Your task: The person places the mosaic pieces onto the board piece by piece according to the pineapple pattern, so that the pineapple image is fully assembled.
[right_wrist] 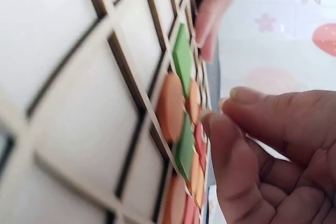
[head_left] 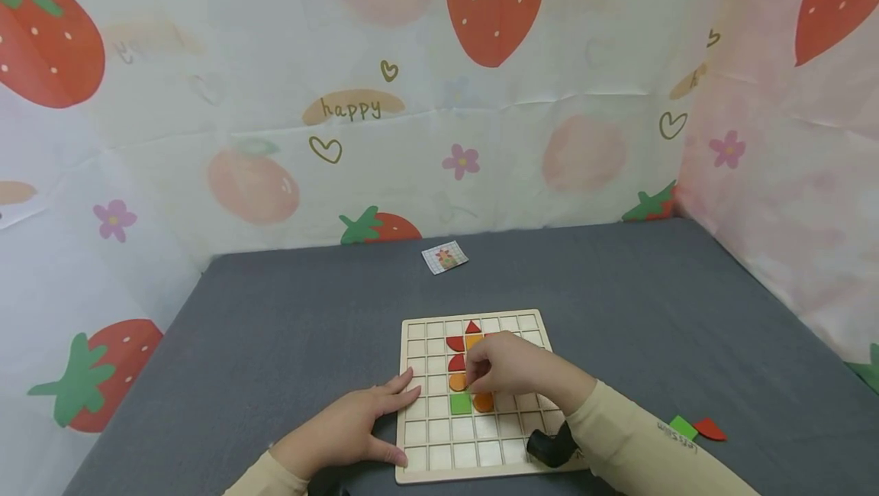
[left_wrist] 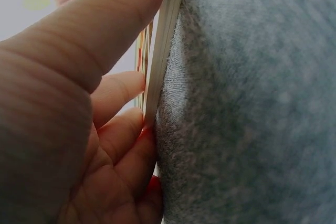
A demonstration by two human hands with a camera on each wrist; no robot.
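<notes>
A square wooden grid board (head_left: pixel 439 468) lies on the grey tabletop. My left hand (head_left: pixel 350 420) rests at its left edge, fingers spread and thumb at the near corner; the left wrist view shows fingertips along the board's side (left_wrist: pixel 160 51). Over the middle of the grid is my right hand (head_left: pixel 511 365), fingers curled, with thumb and index tips close together and no piece visible between them. Right by those tips, in the right wrist view, a green piece (right_wrist: pixel 184 150) sits among orange discs (right_wrist: pixel 170 107). Also on the grid are a green square (head_left: pixel 460 404), red pieces (head_left: pixel 456 362) and a red triangle (head_left: pixel 473 326).
Loose on the table to the right, near my right sleeve, are a green square (head_left: pixel 683 427) and a red piece (head_left: pixel 710 429). A small picture card (head_left: pixel 445 258) lies at the back. Printed cloth (head_left: pixel 508 198) hangs along the table's back and sides.
</notes>
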